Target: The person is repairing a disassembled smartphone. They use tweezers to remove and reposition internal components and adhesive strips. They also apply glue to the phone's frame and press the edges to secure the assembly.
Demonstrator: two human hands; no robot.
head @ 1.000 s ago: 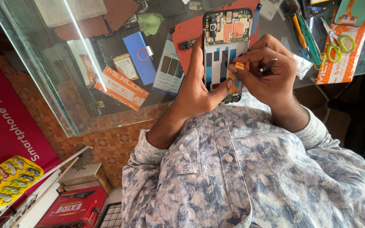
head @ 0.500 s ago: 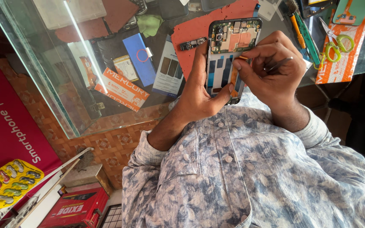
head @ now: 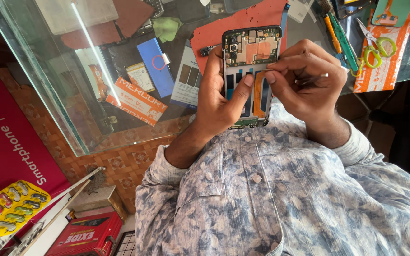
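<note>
Two hands meet over an opened smartphone with its back cover off and circuit boards showing [head: 250,71], held upright above the glass-topped bench [head: 72,95] and close to the person's chest in a blue-grey patterned shirt [head: 285,204]. From the head view, the left hand [head: 219,95] is closed around the phone's left edge, its thumb laid across the lower middle of the exposed inside. The right hand [head: 304,78] is curled nearly closed, thumb and forefinger pinched together at the phone's right edge beside an orange strip inside the frame, and a thin metal tool [head: 312,79] lies gripped across its fingers; whether the tool's tip touches the phone cannot be told. Behind the phone lies an orange-red rectangular mat [head: 209,33]. Left of it on the glass rests a blue flat rectangular battery [head: 155,66]. To the right, green-handled scissors [head: 373,45] lie on an orange card, with a green-handled screwdriver [head: 342,33] just beside them. Far lower left, below the bench, sits a yellow blister pack [head: 8,208].
</note>
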